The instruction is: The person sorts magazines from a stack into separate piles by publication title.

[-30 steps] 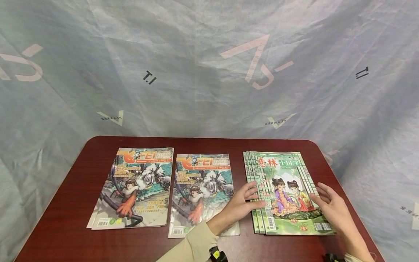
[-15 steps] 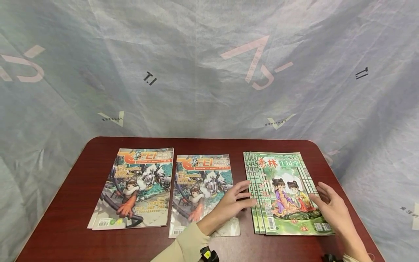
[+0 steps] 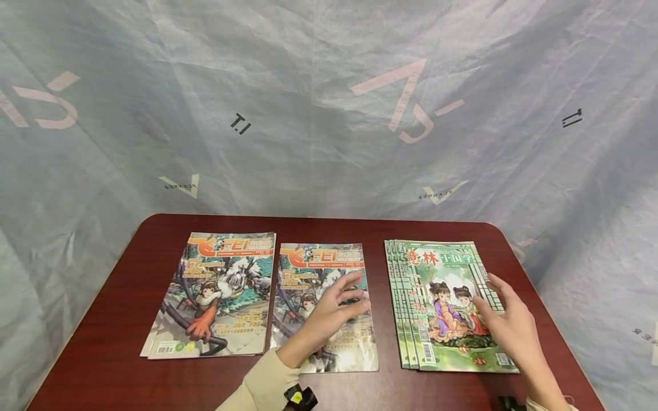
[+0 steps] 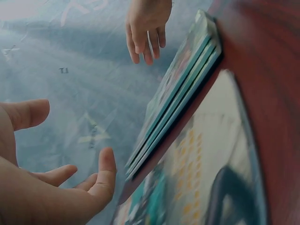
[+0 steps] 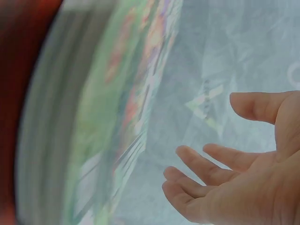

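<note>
A fanned stack of green magazines [image 3: 452, 342] lies at the right of the table, its left edges stepped. Over the right side of that stack hovers my right hand [image 3: 514, 322], fingers loosely bent and holding nothing; the right wrist view shows a gap between hand [image 5: 234, 178] and covers. My left hand [image 3: 326, 317] is above the middle magazine [image 3: 354, 348], which has a robot and a red-gloved figure on its cover. Its fingers are spread and hold nothing. To the left lies a small pile of magazines [image 3: 216, 297] with the same cover, slightly offset.
The dark red table [image 3: 103, 319] has rounded far corners. Behind it and at both sides hangs a grey printed cloth [image 3: 308, 114]. A strip of table separates the middle magazine from the green stack.
My left hand has drawn away leftward from the green stack to over the middle magazine. My right hand has lifted slightly from the stack's right edge and shifted left. The magazines have stayed put.
</note>
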The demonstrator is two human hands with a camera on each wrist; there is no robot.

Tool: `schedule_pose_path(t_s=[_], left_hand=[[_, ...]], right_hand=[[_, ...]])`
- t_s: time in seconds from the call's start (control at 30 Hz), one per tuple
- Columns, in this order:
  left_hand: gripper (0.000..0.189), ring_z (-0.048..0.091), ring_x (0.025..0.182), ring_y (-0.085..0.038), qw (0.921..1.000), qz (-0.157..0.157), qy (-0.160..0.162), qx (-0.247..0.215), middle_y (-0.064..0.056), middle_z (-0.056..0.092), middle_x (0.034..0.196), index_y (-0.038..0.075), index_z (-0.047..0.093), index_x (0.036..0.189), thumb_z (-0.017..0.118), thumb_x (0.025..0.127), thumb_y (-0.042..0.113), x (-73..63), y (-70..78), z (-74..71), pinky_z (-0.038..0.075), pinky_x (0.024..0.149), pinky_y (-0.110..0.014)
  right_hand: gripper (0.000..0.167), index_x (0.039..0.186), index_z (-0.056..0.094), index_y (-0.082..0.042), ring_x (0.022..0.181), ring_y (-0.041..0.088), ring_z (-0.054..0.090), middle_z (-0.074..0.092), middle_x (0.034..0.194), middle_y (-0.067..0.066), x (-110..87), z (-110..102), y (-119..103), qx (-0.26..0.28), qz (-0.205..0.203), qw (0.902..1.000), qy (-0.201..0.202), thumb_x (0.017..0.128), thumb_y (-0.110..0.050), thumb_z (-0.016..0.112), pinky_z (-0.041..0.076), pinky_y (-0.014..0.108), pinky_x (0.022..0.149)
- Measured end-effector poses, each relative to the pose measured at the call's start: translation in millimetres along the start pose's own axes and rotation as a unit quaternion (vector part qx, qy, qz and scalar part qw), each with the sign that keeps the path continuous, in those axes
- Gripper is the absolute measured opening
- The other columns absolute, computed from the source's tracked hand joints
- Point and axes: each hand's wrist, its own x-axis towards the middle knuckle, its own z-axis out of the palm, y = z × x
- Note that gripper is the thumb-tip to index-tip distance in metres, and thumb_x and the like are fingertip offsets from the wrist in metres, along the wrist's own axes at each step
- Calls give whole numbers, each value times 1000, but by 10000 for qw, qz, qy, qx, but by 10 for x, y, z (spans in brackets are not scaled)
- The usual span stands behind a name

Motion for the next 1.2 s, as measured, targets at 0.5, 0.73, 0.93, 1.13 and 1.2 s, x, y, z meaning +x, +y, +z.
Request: schedule_pose_path(t_s=[0.5, 0.73, 0.93, 1.13, 1.2], left_hand=[[72, 46, 154, -48, 9953, 29, 922, 303, -23, 42, 172, 7, 38, 172, 70, 108, 12, -303, 249, -718, 49, 120, -53], [70, 47, 154, -46, 9903, 161, 1197, 694, -22, 41, 172, 4, 36, 172, 67, 109, 9, -457, 424, -1025, 48, 121, -53], [73, 43, 156, -47, 9877, 7, 1247, 947, -24, 38, 174, 6, 29, 175, 65, 112, 12, -520, 536, -1226, 42, 125, -63], [71, 52, 149, -46, 9834, -299, 1168, 1359, -29, 45, 167, 4, 32, 173, 67, 112, 17, -561, 581, -1346, 44, 121, -63], [70, 54, 146, -46, 9807, -419, 1117, 1552, -30, 48, 164, 3, 33, 172, 67, 113, 19, -569, 578, -1374, 46, 119, -62]], right_hand=[[65, 166, 48, -1, 128, 33, 63, 67, 147, 26, -14, 342, -682, 581, -1174, 9908, 328, 107, -10, 75, 49, 33, 100], [62, 163, 54, -4, 106, 14, 64, 73, 140, 20, -64, 590, -898, 1159, -1266, 9847, 297, 105, -7, 77, 51, 19, 75], [63, 161, 55, -2, 129, 35, 68, 74, 138, 20, -82, 742, -1087, 1463, -1439, 9787, 106, 103, -3, 78, 46, 13, 101], [64, 161, 53, 0, 128, 40, 70, 72, 138, 21, -102, 876, -1243, 1541, -1318, 9789, -260, 102, -2, 78, 60, 51, 105], [65, 161, 52, 3, 127, 41, 70, 72, 137, 23, -102, 928, -1282, 1603, -1262, 9781, -400, 102, -1, 78, 58, 57, 107]])
